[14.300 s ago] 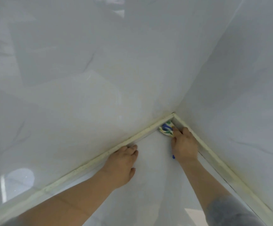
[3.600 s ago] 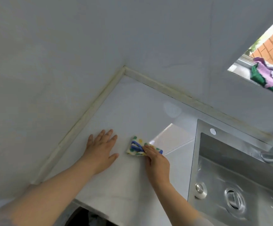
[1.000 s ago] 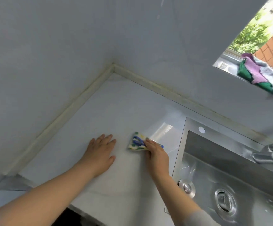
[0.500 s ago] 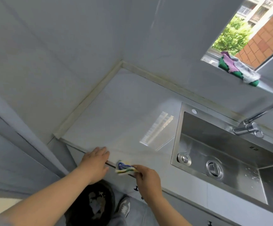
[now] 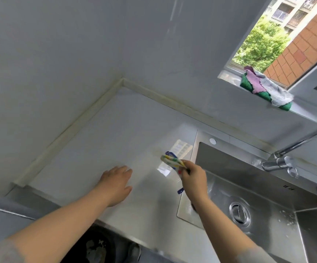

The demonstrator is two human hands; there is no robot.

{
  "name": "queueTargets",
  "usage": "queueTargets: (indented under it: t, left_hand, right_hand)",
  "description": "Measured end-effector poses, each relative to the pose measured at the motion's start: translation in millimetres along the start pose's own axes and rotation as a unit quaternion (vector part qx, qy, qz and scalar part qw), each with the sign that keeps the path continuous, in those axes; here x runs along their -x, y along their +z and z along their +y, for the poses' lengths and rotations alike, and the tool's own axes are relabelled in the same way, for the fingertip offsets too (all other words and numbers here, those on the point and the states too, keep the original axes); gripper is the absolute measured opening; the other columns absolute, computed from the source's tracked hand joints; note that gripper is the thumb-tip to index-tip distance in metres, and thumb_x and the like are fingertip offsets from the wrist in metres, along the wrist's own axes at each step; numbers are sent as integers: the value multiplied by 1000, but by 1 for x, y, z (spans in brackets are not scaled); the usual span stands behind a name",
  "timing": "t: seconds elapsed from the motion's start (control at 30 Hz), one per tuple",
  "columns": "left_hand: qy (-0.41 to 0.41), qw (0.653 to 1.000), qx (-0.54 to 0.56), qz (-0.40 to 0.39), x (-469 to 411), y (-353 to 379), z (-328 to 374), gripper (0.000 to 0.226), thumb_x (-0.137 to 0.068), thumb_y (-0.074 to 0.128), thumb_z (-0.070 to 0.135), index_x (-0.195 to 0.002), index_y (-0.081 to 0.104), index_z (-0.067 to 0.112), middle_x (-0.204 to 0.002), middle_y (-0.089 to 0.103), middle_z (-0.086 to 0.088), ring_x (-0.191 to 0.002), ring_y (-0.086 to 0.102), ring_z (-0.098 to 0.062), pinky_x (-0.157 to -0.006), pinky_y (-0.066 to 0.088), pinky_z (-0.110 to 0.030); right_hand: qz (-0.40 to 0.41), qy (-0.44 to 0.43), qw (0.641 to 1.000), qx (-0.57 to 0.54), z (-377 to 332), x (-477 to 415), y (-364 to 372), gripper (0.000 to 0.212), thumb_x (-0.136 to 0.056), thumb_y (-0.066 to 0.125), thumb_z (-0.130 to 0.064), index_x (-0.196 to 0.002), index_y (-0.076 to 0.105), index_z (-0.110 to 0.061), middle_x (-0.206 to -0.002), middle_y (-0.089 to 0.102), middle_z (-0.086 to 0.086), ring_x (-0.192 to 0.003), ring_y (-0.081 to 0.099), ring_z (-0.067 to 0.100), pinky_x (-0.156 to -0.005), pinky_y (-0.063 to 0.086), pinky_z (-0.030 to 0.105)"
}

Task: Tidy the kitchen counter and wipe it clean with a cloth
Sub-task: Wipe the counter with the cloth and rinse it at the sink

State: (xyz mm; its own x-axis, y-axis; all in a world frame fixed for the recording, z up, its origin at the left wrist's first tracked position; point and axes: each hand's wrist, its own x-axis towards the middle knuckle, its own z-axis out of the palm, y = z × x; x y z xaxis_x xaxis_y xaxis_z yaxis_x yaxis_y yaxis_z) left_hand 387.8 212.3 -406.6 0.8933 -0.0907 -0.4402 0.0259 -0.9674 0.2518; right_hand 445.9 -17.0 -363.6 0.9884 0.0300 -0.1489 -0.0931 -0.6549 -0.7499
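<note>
On the pale glossy kitchen counter [image 5: 104,133], my left hand [image 5: 116,184] lies flat with fingers loosely spread, gripping nothing. Just to its right, my right hand [image 5: 193,179] is clenched around a small folded cloth with blue, yellow and green patterning [image 5: 171,161], raised slightly over the counter's edge beside the stainless steel sink [image 5: 258,186]; whether the cloth touches the surface, I cannot tell. At the sink's far rim stands a chrome tap [image 5: 279,162]. Up on the window sill [image 5: 227,75], well apart from my hands, lies a crumpled heap of green, pink and grey rags [image 5: 263,88]. Yellowed sealing strip [image 5: 64,133] runs along the wall joint.
</note>
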Motion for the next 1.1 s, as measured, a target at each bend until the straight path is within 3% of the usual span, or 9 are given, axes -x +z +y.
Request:
queueTargets:
  t: [0.13,0.33,0.43,0.5,0.6,0.73,0.97,1.03,1.1]
  left_hand:
    - [-27,1000,4,1,-56,-9,28,69,-99,34,47,-154,2,22,-162,-6,-2,-148,-1,-25,-120,9,-40]
    - [-49,998,-4,27,-129,-15,50,78,-94,26,61,-150,-15,26,-156,-28,1,-145,-22,-26,-118,-6,-47]
    - [-67,996,-22,52,-162,-7,47,95,-65,-1,75,-140,-28,23,-146,-39,3,-139,-32,-20,-111,-17,-49]
    - [-66,994,-40,82,-172,-4,46,101,-68,9,78,-151,-5,22,-159,-14,-3,-145,-17,-23,-109,-16,-48]
    - [-70,994,-53,72,-178,8,41,81,-87,17,72,-147,32,21,-155,28,-9,-142,18,-35,-110,3,-53]
    - [-72,990,-75,99,-183,19,38,79,-89,11,71,-146,33,21,-155,28,-9,-141,24,-37,-109,12,-55]
    - [-72,994,-76,41,-182,15,37,80,-89,12,71,-146,36,21,-155,30,-8,-140,25,-36,-107,15,-55]
    - [-77,993,-63,61,-180,8,42,85,-86,7,74,-150,27,24,-160,17,-5,-144,11,-35,-109,8,-57]
    - [-76,994,-57,51,-183,3,44,90,-72,-4,80,-149,-15,34,-156,-30,1,-142,-27,-31,-111,-11,-58]
  right_hand:
    - [13,-35,999,38,8,-75,-26,31,-89,51,-2,-98,71,-23,-78,65,10,-46,54,3,-37,35,7]
    - [28,-60,995,76,24,-184,-39,29,-90,50,-7,-98,69,-28,-68,62,1,-53,53,15,-44,35,16]
    - [51,-84,990,103,29,-232,-40,28,-89,50,-6,-100,69,-23,-68,58,-2,-62,51,21,-51,34,29]
    - [62,-104,986,114,30,-257,-40,26,-89,50,-6,-98,69,-21,-71,59,0,-68,52,25,-55,30,30]
    - [72,-124,982,123,35,-292,-34,30,-88,49,-3,-103,70,-18,-85,68,7,-78,58,29,-60,29,28]
    - [51,-187,971,139,44,-312,-22,41,-74,44,-4,-102,71,-16,-96,71,4,-83,59,25,-62,25,23]
    - [66,-193,968,149,60,-290,-1,41,-67,50,7,-100,70,-6,-105,69,11,-99,63,30,-75,45,28]
    - [59,-199,966,151,64,-273,1,50,-64,54,15,-106,70,-7,-113,68,9,-109,60,26,-85,45,26]
    - [55,-196,968,145,67,-250,5,56,-62,54,19,-107,70,-11,-113,68,6,-110,58,21,-91,38,18]
